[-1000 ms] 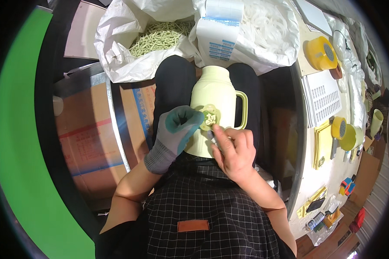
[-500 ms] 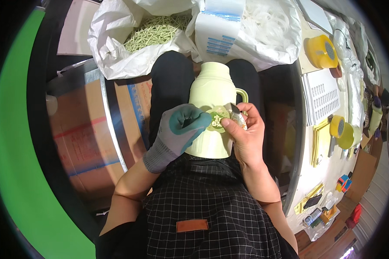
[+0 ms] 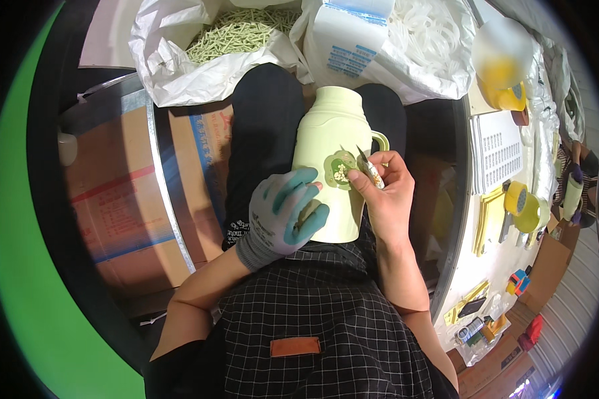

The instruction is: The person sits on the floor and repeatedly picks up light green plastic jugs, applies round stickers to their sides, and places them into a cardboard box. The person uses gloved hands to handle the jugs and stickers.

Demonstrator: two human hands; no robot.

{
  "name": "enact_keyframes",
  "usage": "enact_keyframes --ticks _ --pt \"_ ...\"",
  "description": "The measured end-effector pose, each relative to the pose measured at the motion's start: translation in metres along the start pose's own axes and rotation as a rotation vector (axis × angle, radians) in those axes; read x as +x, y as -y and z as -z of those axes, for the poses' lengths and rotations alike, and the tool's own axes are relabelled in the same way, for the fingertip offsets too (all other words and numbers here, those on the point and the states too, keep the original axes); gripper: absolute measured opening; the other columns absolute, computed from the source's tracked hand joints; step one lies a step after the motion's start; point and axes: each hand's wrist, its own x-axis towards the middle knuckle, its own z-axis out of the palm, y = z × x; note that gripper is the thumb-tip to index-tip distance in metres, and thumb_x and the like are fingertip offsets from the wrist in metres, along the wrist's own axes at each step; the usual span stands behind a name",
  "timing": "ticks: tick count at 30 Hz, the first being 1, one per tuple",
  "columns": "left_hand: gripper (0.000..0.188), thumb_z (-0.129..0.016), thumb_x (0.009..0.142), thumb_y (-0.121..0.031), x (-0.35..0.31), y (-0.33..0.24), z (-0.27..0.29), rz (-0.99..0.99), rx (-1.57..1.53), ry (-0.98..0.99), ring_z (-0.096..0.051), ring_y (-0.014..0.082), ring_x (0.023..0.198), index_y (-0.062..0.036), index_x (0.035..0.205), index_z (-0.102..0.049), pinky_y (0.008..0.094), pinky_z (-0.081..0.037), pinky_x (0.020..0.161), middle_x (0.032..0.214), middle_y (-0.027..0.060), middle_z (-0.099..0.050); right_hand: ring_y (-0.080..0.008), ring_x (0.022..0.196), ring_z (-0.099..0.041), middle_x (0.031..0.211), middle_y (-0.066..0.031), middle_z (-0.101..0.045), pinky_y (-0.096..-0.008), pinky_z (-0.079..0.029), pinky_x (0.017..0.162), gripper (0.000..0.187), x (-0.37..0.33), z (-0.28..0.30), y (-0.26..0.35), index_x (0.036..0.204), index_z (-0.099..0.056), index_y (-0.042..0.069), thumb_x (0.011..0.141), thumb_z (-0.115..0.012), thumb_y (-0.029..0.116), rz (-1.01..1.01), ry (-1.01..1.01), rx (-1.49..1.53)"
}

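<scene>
A pale yellow-green vacuum jug [image 3: 326,136] stands or leans between my knees, its handle [image 3: 381,141] on the right. On its front is a round green floral decal [image 3: 340,171]. My right hand [image 3: 387,189], bare, grips a small knife [image 3: 366,166] with a patterned handle. Its dark pointed blade tilts up beside the decal, and my thumb is near the decal's right edge. My left hand [image 3: 283,211] wears a grey and teal glove with one bare fingertip showing. Its bent fingers are apart at the jug's lower left side. The palm is hidden.
White sacks of thin green sticks [image 3: 243,36] and clear plastic rings [image 3: 422,30] stand beyond my knees. A bench [image 3: 454,292] on the right carries tape rolls [image 3: 515,198], printed sheets [image 3: 499,149] and small tools. Cardboard boxes [image 3: 123,199] lie left. Another person [image 3: 582,176] is far right.
My left hand has moved down and left off the decal, its pinched fingers spreading apart. The knife in my right hand has turned more upright. The jug looks slightly tilted.
</scene>
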Motion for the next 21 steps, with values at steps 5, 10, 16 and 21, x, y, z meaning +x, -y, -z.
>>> enact_keyframes --ticks 5,10,16,21 --pt "0.033 -0.079 0.090 -0.032 0.010 -0.005 0.009 -0.057 0.108 0.196 -0.064 0.0225 0.095 -0.0092 0.114 -0.080 0.0389 -0.053 0.081 0.131 0.0047 -0.073 -0.0115 0.074 -0.066 0.083 -0.0043 -0.071 -0.0284 -0.054 0.071 0.034 -0.003 -0.003 0.000 0.107 -0.065 0.001 0.086 -0.090 0.006 0.081 -0.068 -0.352" --pt "0.045 -0.081 0.089 -0.039 0.003 0.002 0.011 -0.026 0.076 0.201 -0.065 0.0235 0.100 -0.0100 0.124 -0.078 0.0413 -0.054 0.085 0.138 0.0063 -0.070 -0.0231 0.072 -0.071 0.085 -0.0114 -0.073 -0.0373 -0.058 0.073 0.044 0.003 0.028 -0.004 0.106 -0.063 0.003 0.080 -0.096 0.019 0.125 -0.328 -0.774" --pt "0.101 -0.083 0.082 -0.071 -0.027 0.014 0.020 -0.063 -0.051 0.266 -0.054 0.0471 0.136 -0.0068 0.153 -0.054 0.0586 -0.045 0.114 0.153 0.0262 -0.052 -0.0296 0.088 -0.075 0.108 -0.0141 -0.072 -0.0389 -0.062 0.079 0.062 -0.040 0.025 0.014 0.121 -0.067 0.004 0.073 -0.100 0.027 0.380 0.215 -0.671" --pt "0.067 -0.090 0.080 -0.018 -0.016 -0.002 0.008 -0.103 0.091 0.138 -0.061 0.0458 0.126 -0.0027 0.138 -0.061 0.0558 -0.053 0.100 0.149 0.0280 -0.057 -0.0356 0.076 -0.067 0.095 -0.0110 -0.063 -0.0443 -0.055 0.068 0.062 -0.057 0.039 -0.033 0.130 -0.067 0.010 0.071 -0.085 0.011 0.698 0.124 -0.890"
